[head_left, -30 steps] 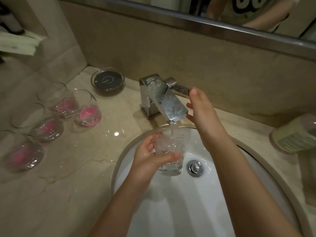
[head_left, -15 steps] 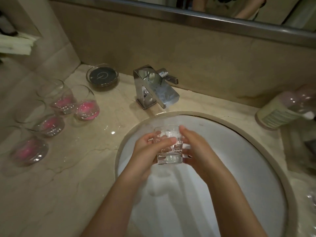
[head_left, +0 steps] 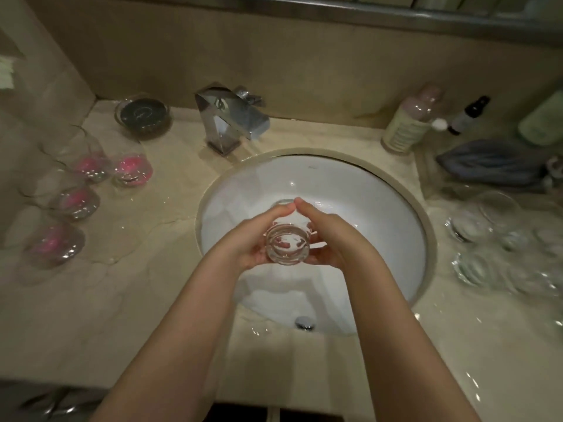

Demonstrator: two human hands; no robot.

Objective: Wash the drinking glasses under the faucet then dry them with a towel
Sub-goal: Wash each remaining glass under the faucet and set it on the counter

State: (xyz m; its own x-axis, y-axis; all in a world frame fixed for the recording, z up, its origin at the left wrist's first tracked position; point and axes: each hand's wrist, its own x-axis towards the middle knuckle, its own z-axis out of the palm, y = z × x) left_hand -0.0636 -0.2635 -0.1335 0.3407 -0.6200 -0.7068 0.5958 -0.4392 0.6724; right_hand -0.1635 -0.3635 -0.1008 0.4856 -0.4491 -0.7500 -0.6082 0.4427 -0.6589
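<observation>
In the head view, the left hand (head_left: 253, 239) and right hand (head_left: 330, 236) curl their fingers round a clear, thick-based drinking glass (head_left: 286, 243), tipped with its base toward the camera above the white round sink basin (head_left: 380, 214). This looks like the emptying step after rinsing; next it likely needs carrying to the dark folded towel (head_left: 487, 162) for drying, gripped firmly since it is wet.

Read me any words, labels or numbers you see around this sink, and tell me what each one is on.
No text is legible.
Pale bottle right of the faucet: a printed label, too blurred to read.
Small dark spray bottle: a label, too small to read.
Round dark dish: only a light curved mark, no readable word.
</observation>
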